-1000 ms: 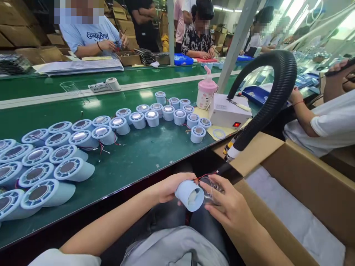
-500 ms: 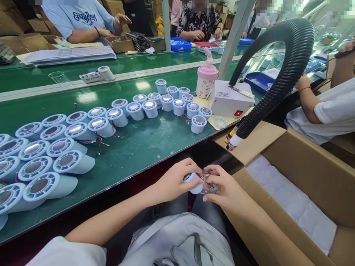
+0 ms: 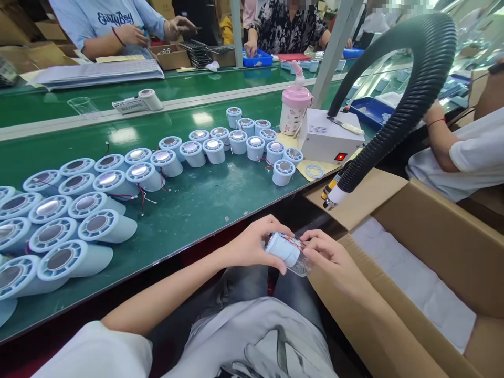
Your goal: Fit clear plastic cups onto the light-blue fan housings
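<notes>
Above my lap, my left hand (image 3: pixel 255 245) curls its thumb and fingers round a light blue cylindrical housing (image 3: pixel 282 249). Thin red and dark wires (image 3: pixel 294 242) run along its upper side. A clear plastic cup (image 3: pixel 301 265) sits at the housing's right end, partly around it. The fingers of my right hand (image 3: pixel 326 255) are closed at the cup's edge, close to the wires; fingertip contact there is partly hidden. On the green bench, several similar blue housings (image 3: pixel 103 226) stand in rows, some with wires trailing out.
An open cardboard box (image 3: pixel 437 220) with white lining stands at my right. Over its corner hangs a black corrugated hose (image 3: pixel 421 79), near a white box-shaped device (image 3: pixel 328 137) with a red switch. A pink-lidded cup (image 3: pixel 294 107) stands behind. Co-workers sit across the bench and at right.
The housing has turned so its side and wires show, with the clear cup pointing down to the right. My right fingers have drawn together near the wires.
</notes>
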Demonstrator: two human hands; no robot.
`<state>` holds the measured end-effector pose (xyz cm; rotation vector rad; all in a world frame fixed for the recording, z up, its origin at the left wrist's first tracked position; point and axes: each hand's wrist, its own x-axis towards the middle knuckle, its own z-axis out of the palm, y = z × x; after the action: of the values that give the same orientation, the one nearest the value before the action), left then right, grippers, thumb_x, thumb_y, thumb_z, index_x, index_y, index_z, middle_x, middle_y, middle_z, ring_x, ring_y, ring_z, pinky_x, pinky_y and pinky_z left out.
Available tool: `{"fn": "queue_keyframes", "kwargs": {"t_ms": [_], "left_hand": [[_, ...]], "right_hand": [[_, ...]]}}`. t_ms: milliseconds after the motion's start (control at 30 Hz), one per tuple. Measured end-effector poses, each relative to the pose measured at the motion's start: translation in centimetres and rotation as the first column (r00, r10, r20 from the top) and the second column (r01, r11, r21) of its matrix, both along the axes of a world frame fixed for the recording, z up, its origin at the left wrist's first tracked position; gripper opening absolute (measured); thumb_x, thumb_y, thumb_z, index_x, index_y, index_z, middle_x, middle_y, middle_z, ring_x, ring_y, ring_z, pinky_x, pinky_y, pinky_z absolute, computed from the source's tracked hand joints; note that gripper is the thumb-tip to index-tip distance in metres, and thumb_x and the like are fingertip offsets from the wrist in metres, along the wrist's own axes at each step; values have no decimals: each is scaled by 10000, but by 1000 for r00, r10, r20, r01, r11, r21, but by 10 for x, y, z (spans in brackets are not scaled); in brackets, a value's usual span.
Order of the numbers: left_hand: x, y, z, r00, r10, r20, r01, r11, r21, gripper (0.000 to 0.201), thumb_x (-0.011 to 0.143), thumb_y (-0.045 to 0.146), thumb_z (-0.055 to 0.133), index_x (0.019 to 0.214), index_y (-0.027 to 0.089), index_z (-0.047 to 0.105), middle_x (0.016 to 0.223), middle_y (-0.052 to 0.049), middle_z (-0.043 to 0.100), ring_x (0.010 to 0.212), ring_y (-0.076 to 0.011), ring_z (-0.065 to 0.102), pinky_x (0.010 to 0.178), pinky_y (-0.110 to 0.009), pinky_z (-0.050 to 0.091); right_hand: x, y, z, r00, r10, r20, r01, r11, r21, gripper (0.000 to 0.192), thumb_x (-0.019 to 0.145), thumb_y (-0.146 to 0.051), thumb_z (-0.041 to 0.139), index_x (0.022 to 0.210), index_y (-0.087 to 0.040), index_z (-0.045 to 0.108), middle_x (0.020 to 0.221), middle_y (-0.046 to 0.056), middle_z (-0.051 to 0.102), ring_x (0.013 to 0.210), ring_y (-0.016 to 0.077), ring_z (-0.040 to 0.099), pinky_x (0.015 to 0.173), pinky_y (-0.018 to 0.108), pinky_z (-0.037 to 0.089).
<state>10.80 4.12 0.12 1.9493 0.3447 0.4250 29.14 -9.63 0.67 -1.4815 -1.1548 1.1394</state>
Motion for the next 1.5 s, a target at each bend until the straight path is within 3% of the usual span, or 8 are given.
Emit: {"fn": "queue_keyframes", "kwargs": {"t_ms": [267, 433, 567, 700, 833, 933, 1267, 1500], "left_hand": [[58, 40, -10, 967, -225, -120, 220, 974, -54, 792, 539, 313, 887, 1261, 213, 576, 1254, -95, 602, 1115, -251, 576, 895, -320, 464], [101, 59, -10, 936, -313, -164, 303, 950, -83, 769, 491, 255, 887, 1208, 195, 615, 1186, -64, 648, 1075, -263, 596, 916, -334, 453], [121, 67, -10, 926, -341, -165, 321, 937, -136, 697, 481, 176, 863, 1141, 164, 641, 1097, -58, 674, 1031, -258, 613, 899, -350, 479], [121, 68, -3, 942, -294, -162, 249, 936, -248, 642, 547, 175, 829, 1150, 146, 611, 1035, -55, 667, 992, -228, 628, 890, -367, 507], [107, 63, 10, 950, -249, -189, 159, 905, -394, 657, 633, 269, 806, 1225, 153, 546, 960, -57, 655, 831, -187, 671, 759, -354, 575], [99, 60, 15, 950, -224, -216, 105, 884, -455, 704, 644, 346, 818, 1261, 178, 524, 935, -51, 660, 711, -153, 682, 682, -314, 592], [110, 63, 24, 949, -145, -280, 15, 908, -419, 588, 632, 450, 823, 1065, 114, 611, 787, -31, 657, 513, -102, 628, 496, -213, 557], [99, 58, 13, 954, -135, -267, 9, 904, -427, 603, 664, 459, 799, 1127, 142, 578, 871, -47, 667, 557, -107, 643, 529, -235, 574]], "right_hand": [[44, 22, -44, 916, -256, -309, 245, 967, -73, 343, 678, -481, 747, 608, -173, 614, 1015, 41, 591, 747, 148, 568, 626, 281, 516], [76, 36, -63, 866, -304, -396, 280, 953, -119, 321, 778, -463, 691, 841, -150, 651, 838, 35, 669, 724, 161, 639, 659, 339, 560], [92, 44, -66, 856, -294, -425, 293, 954, -69, 360, 823, -508, 641, 776, -152, 622, 883, 53, 697, 782, 177, 670, 714, 373, 573], [93, 47, -59, 879, -226, -421, 280, 958, 70, 445, 737, -633, 668, 846, -202, 655, 1051, 80, 707, 931, 235, 675, 804, 419, 568], [83, 44, -52, 923, -134, -360, 221, 952, 212, 606, 561, -405, 887, 1091, -253, 635, 1172, 63, 673, 1064, 252, 634, 950, 424, 509], [77, 45, -53, 942, -106, -318, 195, 945, 263, 559, 628, -319, 860, 1119, -250, 603, 1172, 63, 663, 1056, 239, 637, 971, 427, 498], [61, 57, -86, 922, -235, -309, 350, 846, 401, 554, 637, -462, 814, 1069, -272, 525, 1243, 93, 603, 1158, 276, 584, 999, 474, 477], [53, 52, -94, 933, -242, -267, 341, 833, 436, 602, 654, -407, 814, 1174, -250, 552, 1285, 109, 585, 1227, 288, 539, 1051, 502, 445]]}}
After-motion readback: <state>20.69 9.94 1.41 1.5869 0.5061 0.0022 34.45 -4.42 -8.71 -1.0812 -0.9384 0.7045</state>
